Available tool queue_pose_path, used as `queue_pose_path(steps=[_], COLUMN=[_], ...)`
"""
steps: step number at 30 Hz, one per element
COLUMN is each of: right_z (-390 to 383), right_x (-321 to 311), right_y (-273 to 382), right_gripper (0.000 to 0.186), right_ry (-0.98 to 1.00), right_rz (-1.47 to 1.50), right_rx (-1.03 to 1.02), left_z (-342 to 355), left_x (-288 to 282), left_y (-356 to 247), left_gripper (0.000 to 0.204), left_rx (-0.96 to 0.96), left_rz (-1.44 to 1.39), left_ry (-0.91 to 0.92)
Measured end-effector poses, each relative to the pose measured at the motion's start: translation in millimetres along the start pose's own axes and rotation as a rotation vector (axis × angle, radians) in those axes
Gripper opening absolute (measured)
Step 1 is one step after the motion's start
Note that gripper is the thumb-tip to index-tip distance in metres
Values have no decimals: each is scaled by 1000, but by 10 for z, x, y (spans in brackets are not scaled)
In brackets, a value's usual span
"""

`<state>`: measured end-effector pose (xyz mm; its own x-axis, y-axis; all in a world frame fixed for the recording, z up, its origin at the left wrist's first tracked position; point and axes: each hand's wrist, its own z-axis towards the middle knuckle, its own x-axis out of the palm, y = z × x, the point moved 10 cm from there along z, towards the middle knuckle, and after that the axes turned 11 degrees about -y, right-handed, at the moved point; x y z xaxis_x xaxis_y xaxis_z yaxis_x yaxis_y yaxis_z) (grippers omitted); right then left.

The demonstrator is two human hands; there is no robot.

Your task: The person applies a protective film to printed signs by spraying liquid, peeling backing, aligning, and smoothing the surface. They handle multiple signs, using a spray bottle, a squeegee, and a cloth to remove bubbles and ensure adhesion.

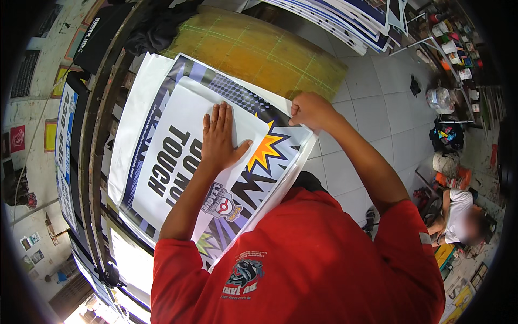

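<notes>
A large printed sheet (265, 150) in purple, black and white, with an orange starburst, lies on the table. It has a big white rounded panel (181, 116) with bold black lettering. My left hand (218, 140) rests flat on this panel, fingers stretched out and thumb to the side. At the sheet's right corner, my right hand (314, 112) is closed in a pinch on its edge. The fingertips are partly hidden. White paper (134, 110) shows under the sheet, mainly along its left side and the edge nearest my body.
A yellow cutting mat (259, 46) with green grid lines lies beyond the sheet. Stacked printed boards (345, 21) are at the back right. Dark rails (97, 119) run along the left. A person (458, 216) sits at the far right, below shelves of containers (450, 48).
</notes>
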<state>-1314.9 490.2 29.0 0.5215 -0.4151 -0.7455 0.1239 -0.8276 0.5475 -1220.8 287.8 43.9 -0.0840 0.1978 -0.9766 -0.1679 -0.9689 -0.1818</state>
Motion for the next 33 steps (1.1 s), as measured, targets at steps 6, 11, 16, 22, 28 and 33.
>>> queue_pose_path(steps=[6,11,16,22,28,33], right_z=[17,47,54,65,69,187], right_x=[7,18,18,19,-12,-188], right_y=[-1,-14,6,-3,-8,459], right_gripper=[23,19,15,14,18,28], right_ry=[4,23,51,56,-14,-264], right_rz=[18,20,3,24,-15,94], right_rx=[-36,-42,-37,-30,18,-78], left_z=[2,0,-3,-2,2,17], left_x=[-12,-29,6,2,-17,-29], left_y=[-10,-18,-11,-8,-12,-16], left_gripper=[103,102,104,103,103,102], left_rx=[3,18,22,11,-2,-9], left_rz=[8,-19,-8,2,7,8], left_ry=[6,-29,-18,-4,0,11])
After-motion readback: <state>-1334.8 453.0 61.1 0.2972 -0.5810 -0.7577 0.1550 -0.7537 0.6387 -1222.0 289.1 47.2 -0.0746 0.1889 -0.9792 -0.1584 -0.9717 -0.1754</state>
